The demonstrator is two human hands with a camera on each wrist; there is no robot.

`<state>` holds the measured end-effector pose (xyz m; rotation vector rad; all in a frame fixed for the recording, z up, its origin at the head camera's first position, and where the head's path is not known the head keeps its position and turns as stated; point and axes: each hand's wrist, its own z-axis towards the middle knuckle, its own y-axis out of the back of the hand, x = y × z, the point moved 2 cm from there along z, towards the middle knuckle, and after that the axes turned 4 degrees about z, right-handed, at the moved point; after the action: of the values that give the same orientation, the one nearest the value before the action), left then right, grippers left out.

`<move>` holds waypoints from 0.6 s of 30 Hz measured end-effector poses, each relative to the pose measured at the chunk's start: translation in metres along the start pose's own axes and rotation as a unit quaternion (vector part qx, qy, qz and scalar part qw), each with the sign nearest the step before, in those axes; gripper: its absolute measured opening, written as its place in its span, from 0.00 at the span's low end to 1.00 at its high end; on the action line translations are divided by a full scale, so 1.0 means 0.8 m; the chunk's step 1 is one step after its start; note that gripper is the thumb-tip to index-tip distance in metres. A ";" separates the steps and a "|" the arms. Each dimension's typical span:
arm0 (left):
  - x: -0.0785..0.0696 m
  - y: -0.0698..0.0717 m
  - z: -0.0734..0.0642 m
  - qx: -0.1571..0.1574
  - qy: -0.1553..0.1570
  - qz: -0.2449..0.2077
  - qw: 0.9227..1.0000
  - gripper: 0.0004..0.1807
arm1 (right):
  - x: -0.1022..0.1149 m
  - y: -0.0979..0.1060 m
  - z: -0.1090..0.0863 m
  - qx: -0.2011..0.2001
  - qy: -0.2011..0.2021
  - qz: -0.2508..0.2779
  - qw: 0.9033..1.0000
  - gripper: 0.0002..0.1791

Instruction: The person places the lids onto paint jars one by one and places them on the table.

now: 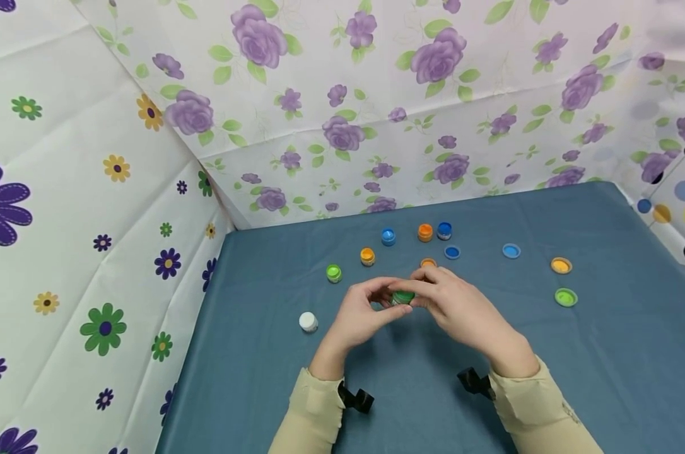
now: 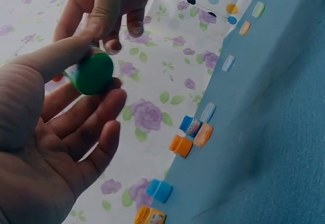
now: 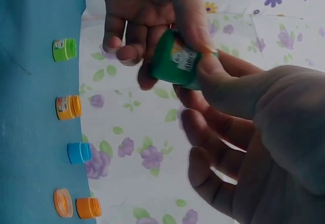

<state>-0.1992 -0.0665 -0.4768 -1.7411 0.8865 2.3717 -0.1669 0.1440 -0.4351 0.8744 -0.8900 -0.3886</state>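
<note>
Above the middle of the table, both hands hold a small dark green paint jar [image 1: 402, 297] between them. The left hand [image 1: 361, 313] grips the jar's body with thumb and fingers. In the right wrist view the jar lies tilted, its printed label [image 3: 184, 59] showing. The right hand [image 1: 462, 309] pinches the other end with thumb and forefinger; its remaining fingers are loosely bent. Whether the lid is loose is hidden by the fingers. Closest to the left hand on the table stands a white-topped jar [image 1: 308, 322]. Beyond the right hand lies an orange lid [image 1: 428, 262], partly covered.
Uncapped jars stand in an arc: light green [image 1: 333, 273], yellow-orange [image 1: 368, 256], light blue [image 1: 388, 237], orange [image 1: 425, 232], dark blue [image 1: 444, 231]. Loose lids lie rightward: dark blue [image 1: 452, 252], light blue [image 1: 511, 251], yellow [image 1: 561, 265], green [image 1: 566, 297]. Flowered sheets border the blue-grey tabletop [image 1: 251, 302].
</note>
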 end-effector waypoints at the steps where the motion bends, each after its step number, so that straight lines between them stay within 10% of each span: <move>1: -0.001 0.000 0.000 0.001 0.002 0.004 1.000 0.21 | -0.001 0.001 -0.001 0.006 -0.008 0.001 1.000 0.26; 9: -0.002 0.016 -0.005 0.016 0.020 0.059 0.998 0.18 | -0.012 0.026 -0.010 -0.013 -0.047 -0.003 0.999 0.19; 18: 0.019 0.067 -0.028 0.007 0.051 0.199 0.979 0.20 | -0.036 0.057 -0.037 -0.062 -0.067 -0.024 0.996 0.13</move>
<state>-0.2056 -0.1257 -0.4728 -1.8384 1.3799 2.5105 -0.1622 0.2044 -0.4232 0.7626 -0.9585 -0.5433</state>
